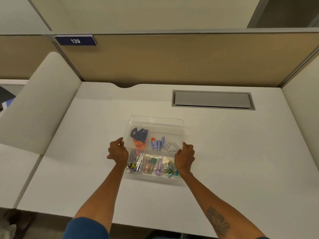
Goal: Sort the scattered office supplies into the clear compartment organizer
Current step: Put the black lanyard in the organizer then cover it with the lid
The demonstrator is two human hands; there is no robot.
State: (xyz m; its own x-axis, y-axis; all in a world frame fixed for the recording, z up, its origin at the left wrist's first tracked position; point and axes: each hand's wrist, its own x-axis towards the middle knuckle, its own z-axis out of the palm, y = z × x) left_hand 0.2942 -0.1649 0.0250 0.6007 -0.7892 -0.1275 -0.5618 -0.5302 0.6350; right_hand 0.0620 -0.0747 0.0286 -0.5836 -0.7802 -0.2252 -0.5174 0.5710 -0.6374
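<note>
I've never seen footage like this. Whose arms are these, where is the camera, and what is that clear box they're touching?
No machine here: these are a person's own bare arms. The single picture comes from a wide-angle camera worn on the head, looking forward and down, so the arms enter from the bottom. The left hand grips the left side of a clear compartment organizer, and the right hand grips its right side. The organizer sits on a white desk inside a cubicle. Its compartments already hold small office supplies: a dark blue and orange item at the back left, blue pieces in the middle, and colourful small things in front, too blurred to name. Nothing lies loose on the desk.
</note>
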